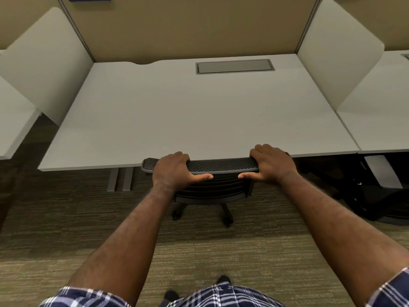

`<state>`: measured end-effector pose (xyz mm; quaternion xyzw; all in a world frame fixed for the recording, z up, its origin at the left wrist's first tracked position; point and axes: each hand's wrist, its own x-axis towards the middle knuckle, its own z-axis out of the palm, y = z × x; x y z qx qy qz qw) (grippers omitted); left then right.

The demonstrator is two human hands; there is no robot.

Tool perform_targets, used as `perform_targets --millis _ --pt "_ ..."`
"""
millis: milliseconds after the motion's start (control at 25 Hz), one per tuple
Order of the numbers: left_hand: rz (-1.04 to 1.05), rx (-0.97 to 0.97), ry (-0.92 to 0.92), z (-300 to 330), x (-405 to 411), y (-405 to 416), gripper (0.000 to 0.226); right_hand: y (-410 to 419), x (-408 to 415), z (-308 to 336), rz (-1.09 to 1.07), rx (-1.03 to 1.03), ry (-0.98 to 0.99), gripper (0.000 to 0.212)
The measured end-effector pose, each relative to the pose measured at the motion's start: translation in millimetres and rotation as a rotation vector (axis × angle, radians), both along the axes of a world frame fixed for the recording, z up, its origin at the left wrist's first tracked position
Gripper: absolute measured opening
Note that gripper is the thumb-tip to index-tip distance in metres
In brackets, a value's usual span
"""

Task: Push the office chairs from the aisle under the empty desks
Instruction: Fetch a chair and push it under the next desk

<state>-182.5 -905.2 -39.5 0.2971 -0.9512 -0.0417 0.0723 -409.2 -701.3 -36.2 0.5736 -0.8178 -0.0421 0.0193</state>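
Observation:
A black mesh-backed office chair (221, 166) stands at the front edge of a bare white desk (188, 111), its seat hidden under the desktop and its backrest top level with the desk edge. Two of its castor legs show on the carpet below. My left hand (177, 170) grips the top of the backrest left of centre, fingers over the far side and thumb along the near side. My right hand (271, 165) grips the top of the backrest at its right end in the same way.
White divider panels (332, 52) flank the desk, with neighbouring desks (380, 120) at both sides. A grey cable hatch (234, 66) sits in the desktop's back. Desk legs (120, 179) stand left of the chair. Another dark chair (376, 196) sits under the right desk. Striped carpet (66, 229) covers the aisle.

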Motion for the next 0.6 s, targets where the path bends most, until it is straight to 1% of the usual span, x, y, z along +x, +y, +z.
perform_targets --millis 200,600 --pt "0.003 -0.001 0.0 -0.5 -14.2 0.3 0.093 -0.9 -16.8 -2.8 0.009 -0.015 0.005 0.091" --pt "0.007 0.005 -0.012 -4.1 -15.8 -1.4 0.095 -0.9 -16.3 -4.6 -0.007 -0.022 -0.002 0.097"
